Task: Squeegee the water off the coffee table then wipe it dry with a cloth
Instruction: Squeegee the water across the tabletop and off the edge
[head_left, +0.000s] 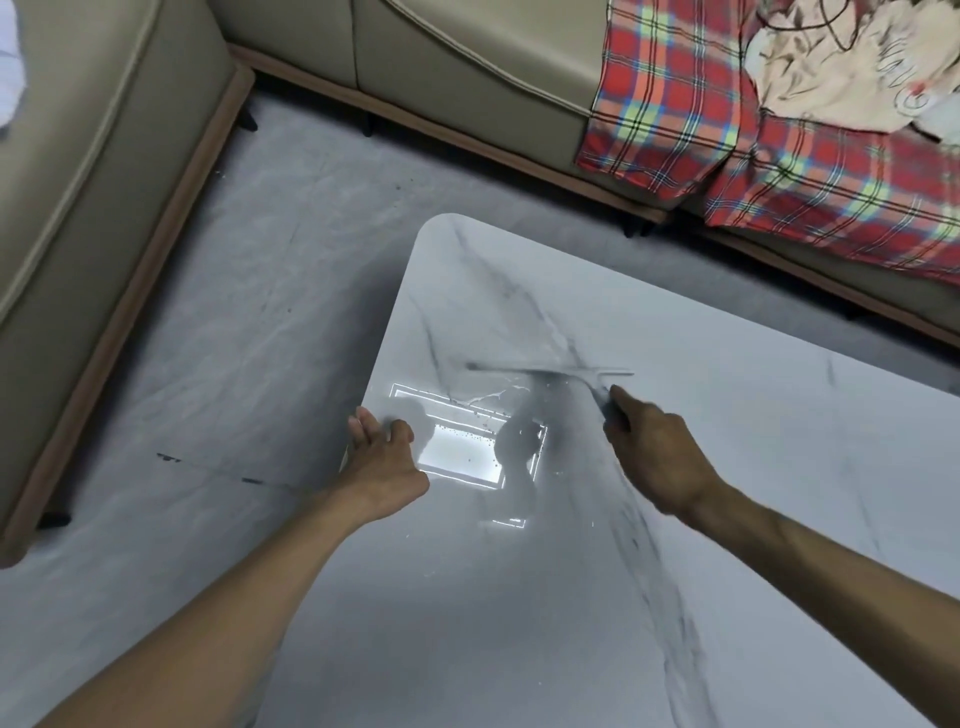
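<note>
The squeegee (550, 371) (blurred here) is gripped at its handle by the right hand (654, 457), fingers closed round it, blade laid across the wet coffee table (727, 519) near its far corner. The left hand (382, 452) is spread on the table's edge. The tool is judged light and stiff, best held by the handle; wet marble looks slippery.

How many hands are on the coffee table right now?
2. The left hand rests on the left edge of the coffee table. The right hand is over the top, gripping the squeegee, whose blurred blade lies across the surface. No cloth shows on the table.
</note>
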